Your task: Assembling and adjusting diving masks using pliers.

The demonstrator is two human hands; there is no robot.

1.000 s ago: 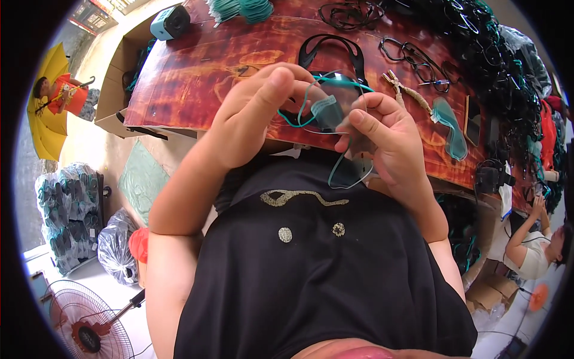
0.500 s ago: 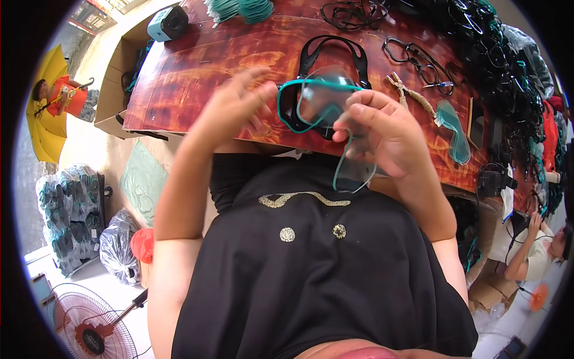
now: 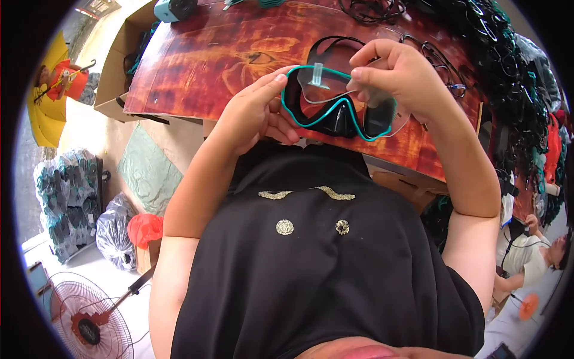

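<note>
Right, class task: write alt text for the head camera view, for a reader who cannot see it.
Two bare hands hold a black swim mask frame with a teal rim over a reddish patterned table: the left hand grips its left end, the right hand presses a clear lens against it. More black frames are piled at the table's right; a standing fan is on the floor, lower left.

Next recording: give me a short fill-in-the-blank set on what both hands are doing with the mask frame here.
1. The left hand holds one end of a black goggle frame whose rim is edged in ____.
2. The right hand presses a ____ lens against that frame.
3. Below the frame lies a reddish ____ table.
4. A ____ stands on the floor at lower left.

Missing words: teal; clear; wooden; fan
</note>
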